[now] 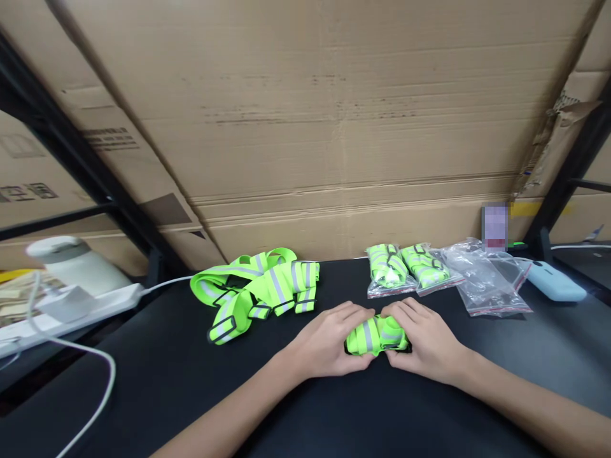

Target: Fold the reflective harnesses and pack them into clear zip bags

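A rolled-up neon green reflective strap with grey stripes and black buckles lies between my two hands, low over the black table. My left hand wraps round its left end, thumb below and fingers on top. Round the right end, my right hand is closed in the same way. To the left, a loose reflective strap of the same kind lies partly folded, its black buckles showing. Behind my hands are two packed straps in clear zip bags. Flat clear zip bags lie to their right.
A light blue case-like object sits at the right. At the left are a white power strip with a plug and cable, and a pale bottle. Cardboard walls the back, between black metal posts.
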Tool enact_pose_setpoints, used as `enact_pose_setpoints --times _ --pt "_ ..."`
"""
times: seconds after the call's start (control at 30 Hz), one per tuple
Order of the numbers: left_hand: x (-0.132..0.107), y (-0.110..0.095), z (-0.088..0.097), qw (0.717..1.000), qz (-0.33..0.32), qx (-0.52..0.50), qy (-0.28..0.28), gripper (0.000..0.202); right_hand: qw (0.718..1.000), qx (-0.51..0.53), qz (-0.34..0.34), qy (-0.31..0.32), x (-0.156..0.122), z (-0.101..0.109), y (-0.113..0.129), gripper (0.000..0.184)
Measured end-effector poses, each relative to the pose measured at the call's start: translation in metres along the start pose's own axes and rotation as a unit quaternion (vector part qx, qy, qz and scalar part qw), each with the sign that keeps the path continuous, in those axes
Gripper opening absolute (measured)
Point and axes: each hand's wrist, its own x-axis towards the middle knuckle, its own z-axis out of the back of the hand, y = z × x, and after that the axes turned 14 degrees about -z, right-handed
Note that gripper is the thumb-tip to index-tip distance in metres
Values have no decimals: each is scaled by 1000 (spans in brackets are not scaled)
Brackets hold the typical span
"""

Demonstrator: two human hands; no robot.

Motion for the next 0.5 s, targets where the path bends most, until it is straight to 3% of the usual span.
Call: enact_pose_setpoints --times 0.13,0.33,0.5 --pt "0 0 -9 999 -26 23 -25 51 1000 19 -6 -15 0 3 1 48" --pt "4 -6 -1 996 43 -71 -9 43 997 58 -38 -20 -1 9 1 44" --pt "1 -3 -2 992 35 -117 -19 32 996 78 -43 -16 1 12 -2 42"
